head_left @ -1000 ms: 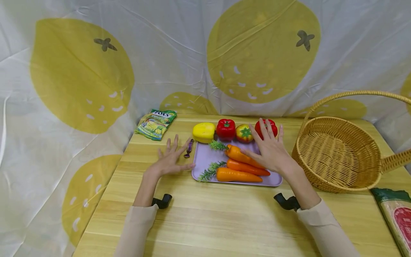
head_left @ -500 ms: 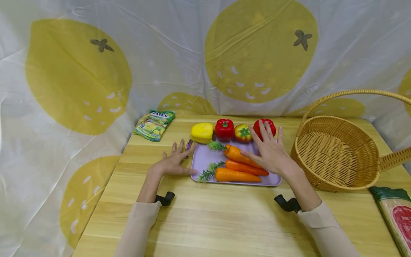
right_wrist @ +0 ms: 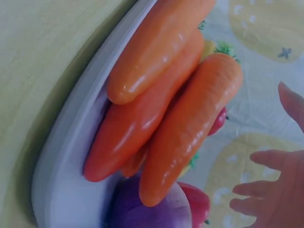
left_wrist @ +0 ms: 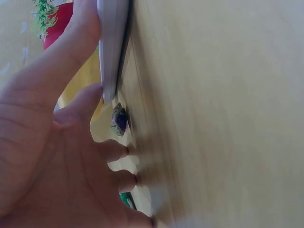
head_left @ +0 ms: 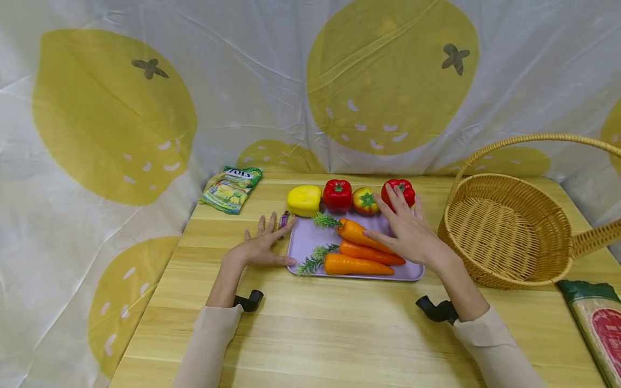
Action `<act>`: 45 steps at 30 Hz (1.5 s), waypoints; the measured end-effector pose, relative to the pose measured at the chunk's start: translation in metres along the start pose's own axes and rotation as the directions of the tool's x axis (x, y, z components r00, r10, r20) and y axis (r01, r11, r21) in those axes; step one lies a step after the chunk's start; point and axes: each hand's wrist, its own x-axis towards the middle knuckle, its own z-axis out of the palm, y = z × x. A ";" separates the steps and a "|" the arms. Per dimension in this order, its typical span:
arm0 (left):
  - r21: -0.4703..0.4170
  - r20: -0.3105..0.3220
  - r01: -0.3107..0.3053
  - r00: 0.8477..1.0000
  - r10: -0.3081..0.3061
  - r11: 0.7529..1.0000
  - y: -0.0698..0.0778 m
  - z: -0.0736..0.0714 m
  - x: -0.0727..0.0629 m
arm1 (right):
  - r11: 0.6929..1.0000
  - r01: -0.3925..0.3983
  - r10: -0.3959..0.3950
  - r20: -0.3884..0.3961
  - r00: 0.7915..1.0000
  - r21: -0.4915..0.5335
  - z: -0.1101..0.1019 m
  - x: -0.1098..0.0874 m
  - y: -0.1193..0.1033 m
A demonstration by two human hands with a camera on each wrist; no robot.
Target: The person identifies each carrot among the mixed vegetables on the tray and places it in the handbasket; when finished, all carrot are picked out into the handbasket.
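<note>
Lilac tray (head_left: 302, 241) lies near counter's (head_left: 330, 334) far edge, carrots (head_left: 359, 264) across it. Left hand (head_left: 259, 251): fingers spread, thumb and index appear to touch tray's left edge, pinching nothing. Right hand (head_left: 411, 234): fingers spread above tray's right edge, no contact visible. I judge tray stiff, light itself, weightier loaded; smooth, likely slippery; carrots could roll. I'd hold left and right edges midway, keeping level.

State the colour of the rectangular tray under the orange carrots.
The round-cornered rectangular tray is pale purple, best seen in the head view.
</note>
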 end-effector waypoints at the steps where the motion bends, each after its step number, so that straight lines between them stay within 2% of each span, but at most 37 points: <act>1: -0.001 0.000 -0.001 1.000 0.001 1.000 0.000 0.000 0.000 | 1.000 0.007 -0.007 -0.003 1.000 0.024 0.000 0.000 0.000; 6: -0.002 0.002 0.000 1.000 0.000 1.000 0.000 0.001 -0.002 | 0.981 0.059 -0.058 -0.010 0.998 0.184 0.002 0.001 0.003; 13: -0.010 -0.005 -0.008 1.000 0.008 1.000 0.000 0.000 -0.001 | 0.914 0.156 -0.153 -0.039 0.987 0.374 0.008 0.005 0.004; 18: -0.011 -0.003 -0.007 1.000 0.007 1.000 0.000 0.000 -0.001 | 0.888 0.207 -0.209 -0.040 0.977 0.410 0.014 0.009 0.004; 23: -0.012 -0.004 -0.005 1.000 0.005 1.000 0.001 -0.001 -0.001 | 0.875 0.192 -0.202 -0.025 0.979 0.444 0.021 0.013 0.003; 30: -0.017 -0.009 -0.007 1.000 0.007 1.000 0.001 0.000 -0.002 | 0.874 0.150 -0.160 -0.018 0.987 0.463 0.025 0.015 0.001; 45: -0.035 -0.016 -0.010 1.000 0.009 0.999 0.001 0.000 -0.002 | 0.875 0.133 -0.134 -0.032 0.991 0.466 0.031 0.018 0.000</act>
